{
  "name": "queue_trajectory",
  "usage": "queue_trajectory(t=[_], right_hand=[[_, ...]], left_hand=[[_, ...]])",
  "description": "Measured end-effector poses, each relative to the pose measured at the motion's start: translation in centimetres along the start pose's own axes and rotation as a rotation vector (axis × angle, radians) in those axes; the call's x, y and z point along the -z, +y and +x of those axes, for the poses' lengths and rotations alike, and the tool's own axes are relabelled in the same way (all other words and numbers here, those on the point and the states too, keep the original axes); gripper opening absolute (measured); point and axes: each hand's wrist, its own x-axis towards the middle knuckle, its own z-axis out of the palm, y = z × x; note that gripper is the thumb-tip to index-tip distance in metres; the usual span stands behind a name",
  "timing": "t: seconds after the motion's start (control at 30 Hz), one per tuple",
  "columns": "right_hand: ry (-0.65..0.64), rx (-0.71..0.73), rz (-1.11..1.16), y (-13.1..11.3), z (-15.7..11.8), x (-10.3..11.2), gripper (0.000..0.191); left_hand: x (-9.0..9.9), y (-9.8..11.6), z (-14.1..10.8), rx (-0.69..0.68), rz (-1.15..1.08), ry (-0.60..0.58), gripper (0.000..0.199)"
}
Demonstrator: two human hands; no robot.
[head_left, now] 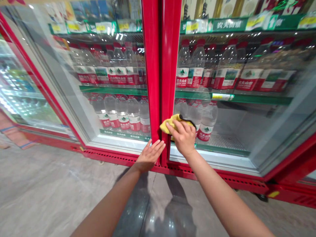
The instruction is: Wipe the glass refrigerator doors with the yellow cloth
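1. Right hand [181, 138]: fingers [175, 126] clenched on crumpled, soft yellow cloth [170, 122], against red door frame [170, 65] and smooth glass cooler door [247, 131].
2. Left hand [149, 156]: open, empty, fingers [158, 147] spread, touching frame.
3. Clear plastic water bottles [208, 118] stand behind glass.

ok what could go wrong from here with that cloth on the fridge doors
The yellow cloth in the right hand sits close to the seam between the red door frames, so it might snag if a door shifts. The left hand rests near that seam too, so its fingers could get pinched.
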Motion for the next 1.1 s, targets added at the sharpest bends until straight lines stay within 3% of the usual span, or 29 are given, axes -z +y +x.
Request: queue_trajectory(t=[0.07,0.13,0.27,0.33,0.4,0.53,0.6,0.73,0.83,0.97,1.1], right_hand=[[0.063,-0.123,-0.014,0.2,1.2,-0.2,0.044],[0.057,-0.114,-0.015,0.1,0.1,-0.6,0.041],[-0.116,0.158,-0.002,0.3,-6.1,-0.9,0.029],[-0.203,0.285,0.022,0.8,-7.9,-0.5,0.030],[-0.231,0.314,0.024,1.5,-7.5,-0.1,0.033],[-0.195,0.161,-0.031,2.0,-4.6,0.3,0.037],[-0.196,0.128,-0.047,1.8,-4.9,0.3,0.039],[-0.259,0.257,-0.029,1.8,-8.0,0.5,0.035],[-0.274,0.361,-0.024,3.0,-7.9,1.3,0.031],[-0.207,0.150,-0.075,5.7,-5.2,2.9,0.039],[-0.179,0.046,-0.136,7.2,-7.3,4.0,0.046]], left_hand=[[0.1,0.0,0.8,0.027,-0.018,0.014,0.075],[0.3,0.0,1.3,0.062,-0.028,0.013,0.079],[0.7,0.0,1.5,0.110,-0.041,0.010,0.081],[0.9,-0.1,1.6,0.111,-0.063,-0.003,0.083],[0.9,-0.1,2.1,0.099,-0.093,-0.009,0.085],[1.0,0.0,3.9,0.121,-0.135,0.047,0.087],[1.0,0.1,4.8,0.157,-0.136,0.084,0.086],[0.9,0.3,6.0,0.185,-0.145,0.107,0.086],[0.8,0.6,6.7,0.194,-0.136,0.123,0.087],[0.9,1.3,7.9,0.217,-0.111,0.156,0.086],[1.0,1.9,9.1,0.211,-0.105,0.175,0.085]])
